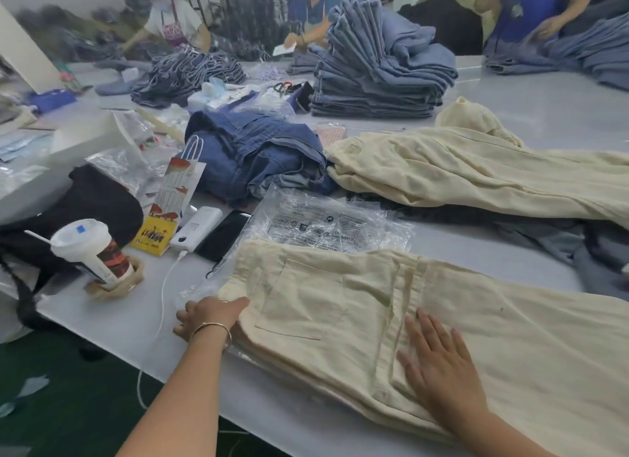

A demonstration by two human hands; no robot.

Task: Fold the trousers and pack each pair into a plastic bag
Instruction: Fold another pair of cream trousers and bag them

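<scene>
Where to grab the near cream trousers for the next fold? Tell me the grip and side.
Probably at the waistband edge of the trousers, coming from the left, where the left hand already rests. That end is a thick, straight edge lying flat, easy to pinch. The right hand lies flat on the seat; the legs trail right.

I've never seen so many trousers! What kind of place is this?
Probably a clothing factory's packing room: a tall stack of folded blue jeans, clear plastic bags, and cream trousers spread on a long white table.
</scene>
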